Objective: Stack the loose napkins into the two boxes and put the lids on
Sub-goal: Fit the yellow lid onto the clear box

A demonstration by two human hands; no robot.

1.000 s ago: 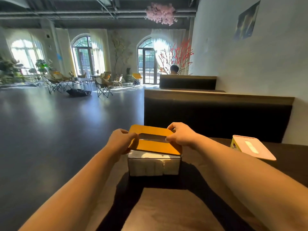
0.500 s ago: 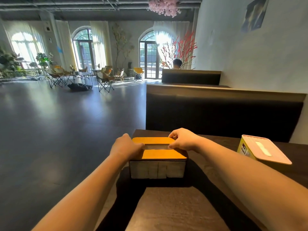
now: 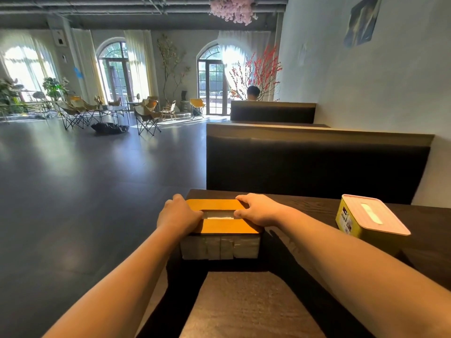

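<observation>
yellow box (image 3: 351, 223) lidded, looks done. orange lid (image 3: 227, 226) flat on clear box (image 3: 219, 247), napkins (image 3: 218, 218) inside. left hand (image 3: 179, 217), right hand (image 3: 256, 211): fingers curled over lid ends. remaining, likely: confirm seated, let go

Café, seemingly: padded booth benches (image 3: 317, 164) lining the right wall (image 3: 366, 81), folding chairs (image 3: 146, 114) clustering round tables (image 3: 117, 109) at middle left (someone (image 3: 253, 92) sitting in the far booth (image 3: 272, 113)).

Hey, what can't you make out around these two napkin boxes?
Head view:
- Both ends of the orange lid, covered by the left hand and right hand; whether it sits fully down is unclear.
- Contents of the yellow box, hidden by its pink lid.
- Print on that box's label, too small.
</observation>
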